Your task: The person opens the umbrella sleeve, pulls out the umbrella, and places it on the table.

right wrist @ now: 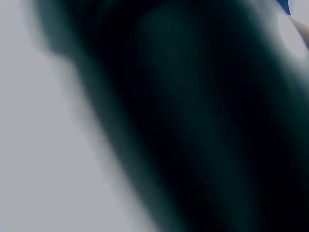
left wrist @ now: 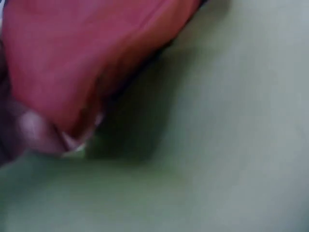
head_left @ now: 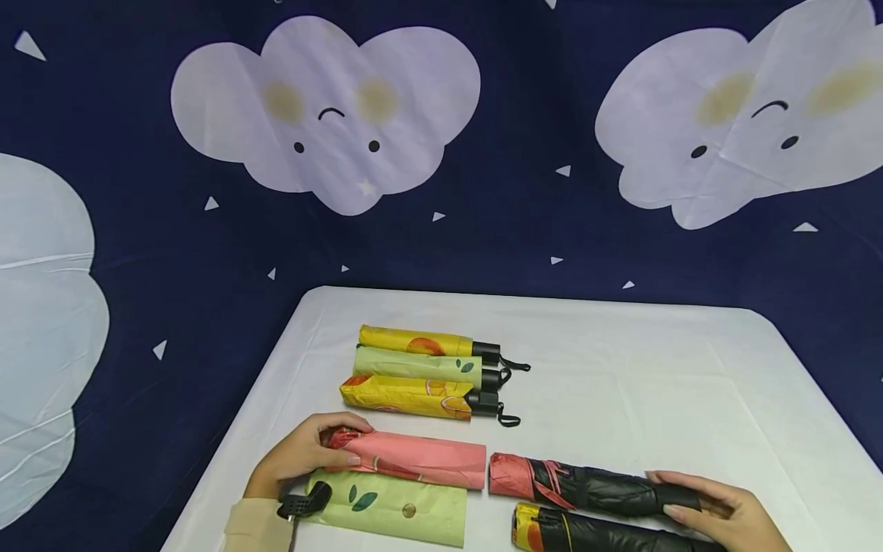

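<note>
My left hand (head_left: 310,448) grips the left end of a pink umbrella sleeve (head_left: 428,458), thumb on the near side and fingers over the far side. In the left wrist view the pink fabric (left wrist: 91,53) hangs over a pale green surface, blurred. A flat green sleeve with leaf prints (head_left: 393,506) lies just below it. My right hand (head_left: 731,510) holds the right end of a folded black umbrella with a pink end (head_left: 607,489). That pink end faces the sleeve's right edge. The right wrist view is filled by the dark umbrella (right wrist: 183,116), out of focus.
A second folded black umbrella, with a yellow end (head_left: 607,533), lies nearest me on the right. Farther back sit a yellow umbrella (head_left: 414,340), a green one (head_left: 414,364) and another yellow one (head_left: 407,395), side by side on the white table (head_left: 655,368). A dark cloud-print cloth (head_left: 510,230) hangs behind.
</note>
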The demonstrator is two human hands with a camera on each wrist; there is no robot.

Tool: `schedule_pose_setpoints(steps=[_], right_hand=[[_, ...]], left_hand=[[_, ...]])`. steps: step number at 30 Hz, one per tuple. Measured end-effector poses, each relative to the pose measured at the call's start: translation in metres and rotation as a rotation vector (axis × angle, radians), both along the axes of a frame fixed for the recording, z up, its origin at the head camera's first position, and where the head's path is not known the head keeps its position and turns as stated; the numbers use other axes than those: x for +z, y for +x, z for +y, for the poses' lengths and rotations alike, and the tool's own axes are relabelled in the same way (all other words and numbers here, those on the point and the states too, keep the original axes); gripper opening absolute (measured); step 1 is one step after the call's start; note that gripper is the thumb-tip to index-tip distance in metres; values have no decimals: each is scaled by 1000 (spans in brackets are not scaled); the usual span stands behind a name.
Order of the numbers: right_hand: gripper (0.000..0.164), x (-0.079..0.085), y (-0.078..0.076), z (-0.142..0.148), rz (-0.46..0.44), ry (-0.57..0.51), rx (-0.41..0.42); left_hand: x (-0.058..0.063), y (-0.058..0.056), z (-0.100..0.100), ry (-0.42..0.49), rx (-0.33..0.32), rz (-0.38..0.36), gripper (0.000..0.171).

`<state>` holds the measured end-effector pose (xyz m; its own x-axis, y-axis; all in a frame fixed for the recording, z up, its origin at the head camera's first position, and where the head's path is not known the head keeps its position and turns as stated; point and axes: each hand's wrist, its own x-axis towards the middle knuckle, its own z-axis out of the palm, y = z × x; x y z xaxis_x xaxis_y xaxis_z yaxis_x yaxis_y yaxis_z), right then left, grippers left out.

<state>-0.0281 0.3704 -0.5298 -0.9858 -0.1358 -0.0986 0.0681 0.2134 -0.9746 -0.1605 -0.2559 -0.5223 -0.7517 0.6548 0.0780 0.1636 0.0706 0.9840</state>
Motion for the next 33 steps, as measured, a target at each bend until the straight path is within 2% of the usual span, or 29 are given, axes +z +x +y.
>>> schedule_pose_setpoints(steps=[7,9,13,15,18,21,24,26,30,33], right_hand=[[46,3,2,-5,-28,121,-77],[46,3,3,-4,-29,102,-85],[45,6,3,-1,44,21,-94],[43,10,3,-1,100,50,-127],[42,24,-2,-2,146,208,-182],[41,45,-11,-5,177,347,-194],[41,70,-22,-12,207,382,-159],[38,87,-29,-23,237,400,-133],[30,111,-46,-50,334,444,-65],[25,121,-63,-73,396,481,10]], left_hand=[[8,5,-9,9,81,17,56],[10,5,-11,-1,87,16,57],[11,4,-13,-15,97,48,52],[11,4,-14,-11,110,64,49],[14,4,-14,-1,160,77,47],[21,3,-16,-19,243,138,48],[36,0,-19,-74,347,225,48],[48,-3,-21,-98,395,277,48],[66,-15,-25,-126,410,362,45],[73,-26,-24,-132,389,386,44]])
